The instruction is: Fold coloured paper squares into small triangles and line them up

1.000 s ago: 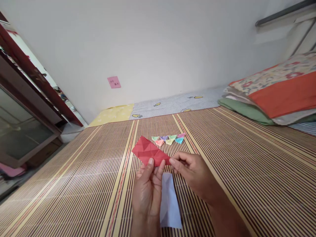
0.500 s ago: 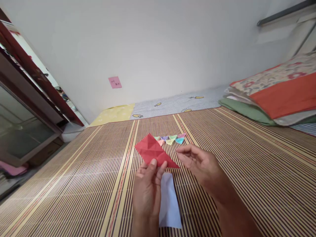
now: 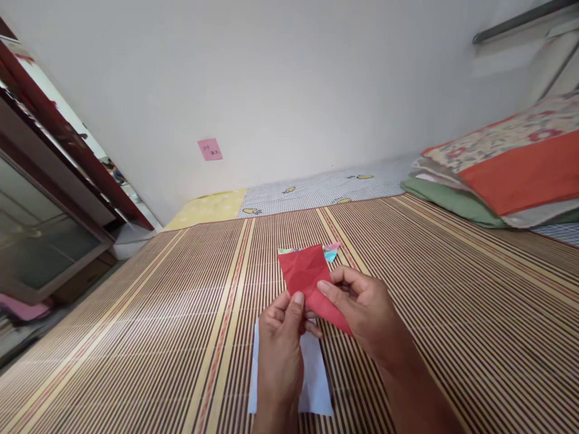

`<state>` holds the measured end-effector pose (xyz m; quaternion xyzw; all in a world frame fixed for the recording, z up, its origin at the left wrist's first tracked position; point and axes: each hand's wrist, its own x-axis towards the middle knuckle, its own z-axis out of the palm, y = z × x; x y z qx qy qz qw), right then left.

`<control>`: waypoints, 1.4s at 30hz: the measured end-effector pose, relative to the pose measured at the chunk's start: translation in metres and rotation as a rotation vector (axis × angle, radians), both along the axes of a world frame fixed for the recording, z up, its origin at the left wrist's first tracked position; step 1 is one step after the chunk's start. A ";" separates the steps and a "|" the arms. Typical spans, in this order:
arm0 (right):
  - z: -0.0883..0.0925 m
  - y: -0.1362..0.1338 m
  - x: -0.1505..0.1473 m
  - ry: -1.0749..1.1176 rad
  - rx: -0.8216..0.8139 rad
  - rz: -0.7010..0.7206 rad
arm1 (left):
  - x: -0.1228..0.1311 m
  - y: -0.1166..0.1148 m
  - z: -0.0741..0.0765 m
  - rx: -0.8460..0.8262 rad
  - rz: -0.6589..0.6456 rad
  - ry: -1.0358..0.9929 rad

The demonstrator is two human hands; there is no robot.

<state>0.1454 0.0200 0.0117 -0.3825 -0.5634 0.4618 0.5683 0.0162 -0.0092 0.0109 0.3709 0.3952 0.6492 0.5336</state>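
Observation:
A partly folded sheet of red paper [image 3: 304,269] is held up above the mat, with a wide squarish part at the top and a narrow point at the lower right. My left hand [image 3: 284,337] pinches its lower left edge between thumb and fingers. On its right side my right hand [image 3: 362,304] is closed, thumb in front and fingers behind. Beneath the left hand lies a pale blue sheet of paper [image 3: 315,380], partly covered by that hand and wrist. Behind the red paper, small folded paper pieces [image 3: 332,255] in several colours lie in a row, mostly hidden.
A striped bamboo mat [image 3: 158,325] covers the surface. Folded bedding [image 3: 515,172] is stacked at the right. At the back, a checked cloth [image 3: 312,190] and a yellow cloth [image 3: 208,208] run along the wall, where a pink note [image 3: 210,149] is stuck. A door frame [image 3: 76,138] stands at left.
My right hand, apart from the red paper before, now grips its right side. The red paper has turned, its square part more upright. My left hand has shifted slightly right.

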 end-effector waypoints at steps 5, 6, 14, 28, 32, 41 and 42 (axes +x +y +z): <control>-0.004 0.003 0.005 0.006 -0.006 -0.013 | -0.008 0.001 -0.001 0.031 0.113 0.029; -0.004 0.004 0.007 0.008 -0.005 -0.023 | -0.009 0.001 0.000 0.033 0.139 0.021; 0.005 0.002 0.028 -0.082 0.275 0.040 | -0.001 -0.001 0.006 -0.266 -0.506 -0.337; 0.015 -0.009 0.040 -0.357 0.425 0.025 | -0.005 -0.001 0.006 -0.098 0.016 -0.293; 0.021 -0.013 0.034 -0.490 0.484 0.085 | -0.010 -0.001 0.010 -0.071 0.010 -0.239; 0.018 -0.012 0.016 -0.475 0.460 0.071 | -0.010 -0.005 0.008 -0.067 0.039 -0.122; 0.019 -0.013 0.015 -0.490 0.476 0.079 | -0.010 -0.005 0.008 -0.073 0.042 -0.137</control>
